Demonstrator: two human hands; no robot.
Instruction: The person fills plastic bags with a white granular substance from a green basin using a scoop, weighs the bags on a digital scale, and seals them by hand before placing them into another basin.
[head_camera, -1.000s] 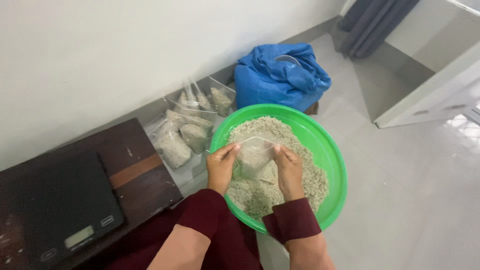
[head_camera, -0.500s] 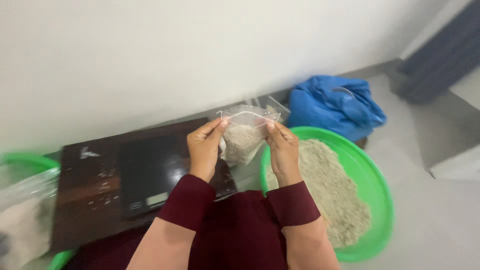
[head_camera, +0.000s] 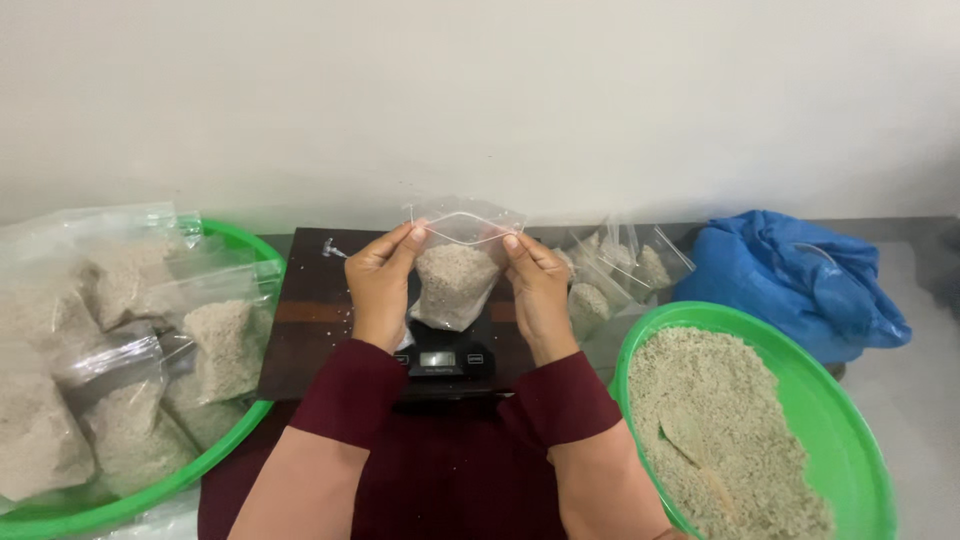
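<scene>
While the clear zip bag (head_camera: 455, 275) hangs over the black digital scale (head_camera: 447, 358), both hands are pinching its top corners: the left hand (head_camera: 380, 285) grips the left corner between thumb and fingers, the right hand (head_camera: 540, 290) grips the right corner the same way. The bag's mouth looks open, its rim bowed wide between the two grips, and pale coarse grain fills roughly its lower half. I cannot tell whether its bottom touches the scale platform or hangs just above it.

The scale sits near the front edge of the dark wooden board (head_camera: 320, 320), its small display facing the person. A few loose grains speckle the board's left side.

How far along? At the left, a green basin (head_camera: 250, 262) is already heaped with filled bags (head_camera: 215, 345), so a good batch looks done. More filled bags (head_camera: 620, 275) lie just past the board's right edge, beside a crumpled blue plastic sack (head_camera: 790, 275). At the right, a second green basin (head_camera: 850, 420) holds a deep bed of loose grain (head_camera: 720, 430), with what seems to be a scoop half buried in it, so plenty looks left to bag. By my reading, this bag is filled but not weighed off or sealed.
</scene>
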